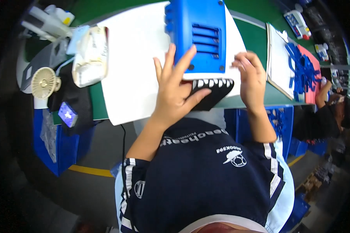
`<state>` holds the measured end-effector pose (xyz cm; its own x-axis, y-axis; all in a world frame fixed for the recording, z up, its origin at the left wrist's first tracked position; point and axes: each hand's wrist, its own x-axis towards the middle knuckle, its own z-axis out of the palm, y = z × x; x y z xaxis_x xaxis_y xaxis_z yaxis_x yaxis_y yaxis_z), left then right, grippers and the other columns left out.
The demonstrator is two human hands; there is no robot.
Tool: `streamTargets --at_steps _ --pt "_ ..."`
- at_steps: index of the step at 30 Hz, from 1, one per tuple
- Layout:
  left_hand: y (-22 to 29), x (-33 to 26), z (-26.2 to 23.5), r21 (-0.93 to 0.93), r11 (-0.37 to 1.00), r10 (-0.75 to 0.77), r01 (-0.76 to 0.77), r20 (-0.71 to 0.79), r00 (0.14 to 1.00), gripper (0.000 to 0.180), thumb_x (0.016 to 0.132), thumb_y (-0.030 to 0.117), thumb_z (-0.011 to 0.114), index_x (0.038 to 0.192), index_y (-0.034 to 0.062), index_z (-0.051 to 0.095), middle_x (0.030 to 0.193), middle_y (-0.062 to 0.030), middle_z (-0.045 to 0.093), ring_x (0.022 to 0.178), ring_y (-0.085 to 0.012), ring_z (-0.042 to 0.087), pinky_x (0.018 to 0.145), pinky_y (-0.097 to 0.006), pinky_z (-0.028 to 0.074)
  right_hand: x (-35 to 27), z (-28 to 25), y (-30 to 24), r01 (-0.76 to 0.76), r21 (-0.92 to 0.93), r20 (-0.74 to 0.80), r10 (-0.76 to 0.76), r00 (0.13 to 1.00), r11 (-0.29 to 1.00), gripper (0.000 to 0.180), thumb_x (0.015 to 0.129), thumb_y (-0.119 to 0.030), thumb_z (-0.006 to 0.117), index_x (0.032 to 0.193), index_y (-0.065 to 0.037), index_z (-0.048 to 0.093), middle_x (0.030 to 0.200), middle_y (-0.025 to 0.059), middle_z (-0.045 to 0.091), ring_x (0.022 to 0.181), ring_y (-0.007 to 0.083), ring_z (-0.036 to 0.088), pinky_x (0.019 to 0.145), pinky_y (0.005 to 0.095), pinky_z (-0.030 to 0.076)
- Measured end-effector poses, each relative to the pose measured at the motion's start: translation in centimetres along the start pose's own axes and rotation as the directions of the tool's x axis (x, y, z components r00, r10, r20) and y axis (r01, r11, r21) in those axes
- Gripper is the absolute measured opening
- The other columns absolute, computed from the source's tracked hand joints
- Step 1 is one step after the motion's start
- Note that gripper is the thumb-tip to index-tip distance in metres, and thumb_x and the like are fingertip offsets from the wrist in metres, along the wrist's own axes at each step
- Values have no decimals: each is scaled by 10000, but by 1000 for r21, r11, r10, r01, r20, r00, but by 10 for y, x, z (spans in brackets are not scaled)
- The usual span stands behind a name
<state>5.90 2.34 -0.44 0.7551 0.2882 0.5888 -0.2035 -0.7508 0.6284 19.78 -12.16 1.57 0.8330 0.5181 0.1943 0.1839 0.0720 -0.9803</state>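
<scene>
The blue plastic box-shaped device (pixel 200 35), over the flat white sheet (pixel 138 58), could slip if the left hand's (pixel 172 87) wide, splayed grip slackens; whether the right hand (pixel 252 81) beside it holds anything, I cannot tell.

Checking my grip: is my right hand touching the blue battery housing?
Apart. The head view shows white sheet between the right hand and the blue battery housing.

Blue device (pixel 204 13) underside-up, battery compartment (pixel 206 41) uncovered
</scene>
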Motion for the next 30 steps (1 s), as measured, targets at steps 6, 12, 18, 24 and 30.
streamTargets --at_steps 6,12,18,24,30 --pt "-15 -33 -33 -578 800 -132 160 91 987 206 738 140 697 785 -56 655 1381 -173 370 1360 -351 131 1076 -422 145 -24 -4 48 -912 356 676 618 401 203 697 933 -490 255 1253 118 374 1170 247 531 1092 313 536 901 427 457" --pt "-7 -56 -44 -888 400 -326 226 93 941 417 816 124 627 1098 -163 518 1440 -227 203 1327 -321 233 1057 -396 206 -41 82 55 -723 622 776 109 622 -302 736 866 -570 302 1381 -47 238 1377 223 301 1254 380 339 1036 483 299" --pt "-21 -66 -97 -829 480 -261 287 178 949 530 757 137 677 1141 -169 478 1399 -260 275 1297 -319 294 1050 -372 214 -5 88 45 -720 694 652 425 628 -2 712 836 -434 490 1367 -58 202 1374 229 271 1245 442 308 953 607 348" --pt "-6 -66 -165 -792 303 411 -529 -393 823 428 811 302 642 1137 69 491 915 -143 596 965 -310 510 838 -407 386 136 107 37 -333 387 98 321 942 860 662 758 -208 673 1245 -16 267 1149 188 450 1003 291 551 703 425 563" --pt "35 -30 -204 -919 188 523 -346 -205 827 174 781 31 547 853 60 704 1159 -11 589 1039 -281 493 802 -427 377 291 139 69 -20 -445 -390 -173 904 895 1054 520 -346 835 1288 43 227 1250 222 315 1139 347 392 906 379 423"
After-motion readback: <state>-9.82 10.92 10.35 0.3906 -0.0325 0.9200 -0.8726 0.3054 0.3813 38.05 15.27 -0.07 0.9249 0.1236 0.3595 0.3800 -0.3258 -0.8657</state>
